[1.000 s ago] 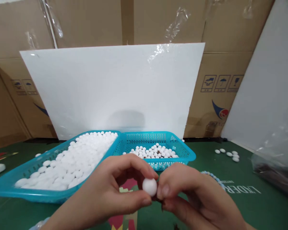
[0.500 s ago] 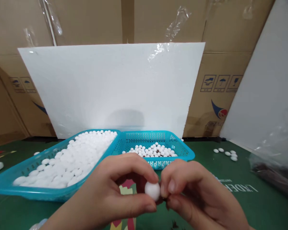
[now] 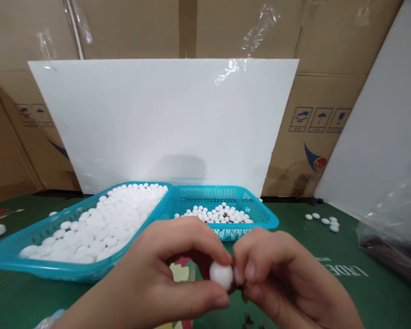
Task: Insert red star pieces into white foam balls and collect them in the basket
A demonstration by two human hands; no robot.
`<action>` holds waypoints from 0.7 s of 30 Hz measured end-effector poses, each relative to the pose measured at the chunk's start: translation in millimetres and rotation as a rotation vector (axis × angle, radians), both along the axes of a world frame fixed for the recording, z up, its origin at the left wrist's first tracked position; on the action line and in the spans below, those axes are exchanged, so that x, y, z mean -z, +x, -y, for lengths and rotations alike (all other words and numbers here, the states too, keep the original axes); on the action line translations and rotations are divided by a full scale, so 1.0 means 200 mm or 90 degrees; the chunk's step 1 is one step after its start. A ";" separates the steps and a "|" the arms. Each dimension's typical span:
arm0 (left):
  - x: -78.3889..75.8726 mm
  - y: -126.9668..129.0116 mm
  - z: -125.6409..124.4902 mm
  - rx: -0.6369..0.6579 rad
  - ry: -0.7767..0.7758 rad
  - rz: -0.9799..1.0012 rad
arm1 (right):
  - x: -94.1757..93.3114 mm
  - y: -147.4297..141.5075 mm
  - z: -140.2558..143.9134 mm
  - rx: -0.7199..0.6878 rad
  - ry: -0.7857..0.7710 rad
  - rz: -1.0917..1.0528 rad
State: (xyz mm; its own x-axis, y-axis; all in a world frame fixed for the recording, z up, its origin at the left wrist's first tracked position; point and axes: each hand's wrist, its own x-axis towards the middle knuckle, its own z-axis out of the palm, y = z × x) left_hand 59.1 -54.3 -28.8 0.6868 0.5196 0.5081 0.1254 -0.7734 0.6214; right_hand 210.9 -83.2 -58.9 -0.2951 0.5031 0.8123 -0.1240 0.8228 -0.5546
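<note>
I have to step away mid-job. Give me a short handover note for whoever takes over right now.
Left hand: pinching a white ball at thumb and fingertips.
Right hand: fingertips pressed on the same ball; something small and dark shows beneath it, unclear what.
Large blue basket, left: full of white pieces.
Small blue basket, behind the hands: partly filled with small white balls.
A few loose white pieces lie on the green mat, right.
Done: some balls binned. Left: the held one, and many more.

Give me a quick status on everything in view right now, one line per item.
White ball: pinched between both hands' fingertips.
Left hand: closed on the ball.
Right hand: fingertips on the ball.
Left basket: filled with white pieces.
Right basket: partly filled with small white balls.
Loose pieces: lying on the green table.
</note>
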 end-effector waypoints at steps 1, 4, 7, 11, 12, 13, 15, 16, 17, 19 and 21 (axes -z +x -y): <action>0.00 0.00 0.00 -0.002 0.010 -0.004 | 0.00 0.00 0.00 -0.011 -0.008 0.001; 0.00 0.00 0.01 -0.002 0.032 -0.006 | 0.00 -0.01 0.00 -0.026 -0.007 -0.006; 0.00 -0.01 0.00 0.001 0.042 0.002 | -0.02 -0.03 0.00 0.019 0.024 -0.005; -0.01 0.00 -0.01 0.006 0.055 0.016 | -0.04 -0.04 0.00 0.077 0.085 0.003; -0.02 0.00 -0.01 0.003 0.062 0.017 | -0.04 -0.03 0.00 0.083 0.092 0.009; -0.02 0.00 -0.01 0.000 0.065 0.014 | -0.04 -0.03 0.00 0.088 0.089 0.015; -0.02 0.00 -0.01 0.007 0.069 0.010 | -0.04 -0.02 0.00 0.077 0.074 0.029; -0.02 0.00 -0.01 0.011 0.067 0.010 | -0.04 -0.01 -0.01 0.061 0.068 0.036; -0.02 0.00 -0.01 0.017 0.063 0.011 | -0.03 -0.01 -0.01 0.046 0.060 0.043; -0.01 0.00 -0.01 0.023 0.045 0.016 | -0.02 0.00 -0.01 0.035 0.053 0.059; -0.01 0.00 -0.02 0.014 0.025 0.014 | -0.02 0.01 -0.02 0.056 0.092 0.078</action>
State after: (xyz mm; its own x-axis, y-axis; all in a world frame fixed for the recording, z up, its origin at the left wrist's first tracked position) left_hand 58.3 -51.2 -27.1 0.6867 0.4839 0.5425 0.0947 -0.7995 0.5932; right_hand 212.7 -79.7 -54.6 -0.3562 0.4127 0.8383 0.0131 0.8993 -0.4372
